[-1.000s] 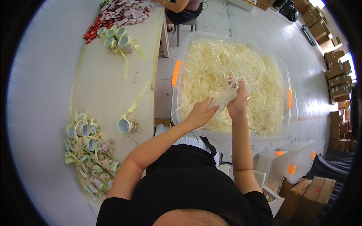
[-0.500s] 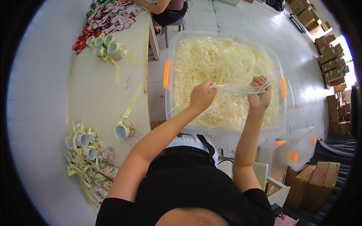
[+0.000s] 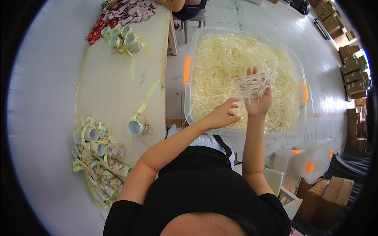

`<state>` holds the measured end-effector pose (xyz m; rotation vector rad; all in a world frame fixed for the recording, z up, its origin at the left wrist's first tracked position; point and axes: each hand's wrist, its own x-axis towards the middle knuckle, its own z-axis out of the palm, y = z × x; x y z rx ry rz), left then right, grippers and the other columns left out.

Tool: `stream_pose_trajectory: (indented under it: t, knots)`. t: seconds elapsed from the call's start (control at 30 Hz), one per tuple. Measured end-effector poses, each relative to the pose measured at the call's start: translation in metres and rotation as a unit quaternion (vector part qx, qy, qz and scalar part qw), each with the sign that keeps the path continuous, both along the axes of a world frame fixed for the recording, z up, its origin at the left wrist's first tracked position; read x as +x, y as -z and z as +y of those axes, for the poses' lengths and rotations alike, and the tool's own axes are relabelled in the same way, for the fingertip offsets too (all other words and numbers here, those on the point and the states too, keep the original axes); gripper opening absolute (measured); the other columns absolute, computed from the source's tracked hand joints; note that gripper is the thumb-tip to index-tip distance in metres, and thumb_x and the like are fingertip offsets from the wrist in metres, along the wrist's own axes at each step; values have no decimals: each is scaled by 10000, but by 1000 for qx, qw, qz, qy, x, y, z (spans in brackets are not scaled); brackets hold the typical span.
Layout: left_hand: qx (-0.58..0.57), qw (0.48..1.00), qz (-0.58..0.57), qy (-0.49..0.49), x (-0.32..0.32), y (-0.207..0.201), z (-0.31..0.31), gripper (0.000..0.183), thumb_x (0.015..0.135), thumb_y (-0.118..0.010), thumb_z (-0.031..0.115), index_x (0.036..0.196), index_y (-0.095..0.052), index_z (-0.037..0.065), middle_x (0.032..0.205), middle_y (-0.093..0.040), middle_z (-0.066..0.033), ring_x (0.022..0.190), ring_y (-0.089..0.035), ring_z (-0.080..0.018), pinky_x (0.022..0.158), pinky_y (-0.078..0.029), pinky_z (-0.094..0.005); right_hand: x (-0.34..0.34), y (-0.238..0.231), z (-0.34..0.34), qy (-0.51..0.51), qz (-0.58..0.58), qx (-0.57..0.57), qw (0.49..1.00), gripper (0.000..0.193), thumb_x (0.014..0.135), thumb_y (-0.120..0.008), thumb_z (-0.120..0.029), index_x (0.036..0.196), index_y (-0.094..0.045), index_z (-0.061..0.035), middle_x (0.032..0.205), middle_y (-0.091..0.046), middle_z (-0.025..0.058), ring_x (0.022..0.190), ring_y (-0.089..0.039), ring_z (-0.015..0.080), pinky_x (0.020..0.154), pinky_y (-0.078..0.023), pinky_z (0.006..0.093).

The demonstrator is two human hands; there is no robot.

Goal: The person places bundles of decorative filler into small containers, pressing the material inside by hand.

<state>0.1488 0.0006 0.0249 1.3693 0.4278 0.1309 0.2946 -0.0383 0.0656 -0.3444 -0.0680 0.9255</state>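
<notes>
A loose clump of whitish shredded paper (image 3: 254,85) lies across the palm and fingers of my right hand (image 3: 260,103), its fingertips showing beyond the strands. Just to the left and nearer to me, my left hand (image 3: 223,115) is open with fingers apart and nothing in it. Both hands are over a big clear plastic bin (image 3: 188,96) with orange latches. Pale yellow shredded paper (image 3: 220,63) fills it.
On the table (image 3: 114,86) to my left stand a single ribboned cup (image 3: 135,127), a far cup cluster (image 3: 122,39) and a near pile of floral cups (image 3: 100,153). Red and silver packets (image 3: 130,11) lie beyond, beside another person. Lidded bins (image 3: 315,157) and cartons (image 3: 332,192) stand at right.
The strands stretched between my hands are now gathered in the right one. My left hand has let go and come nearer to me; my right hand has shifted left and opened its fingers.
</notes>
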Motion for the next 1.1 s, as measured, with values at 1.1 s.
stream_pose_trajectory:
  t: [1.1]
  knots:
    - [-550,810,-65,-194,-7,55,30,259,894,-535,193,1091,-497,29,997,-595,-104,903,-595,-203,793,-515,-358,-28,76,-10,-112,161,-15,981,272,971,-319,-159,1178,-460,-53,1176,-539,130,1065,-556,258,882,-484,435]
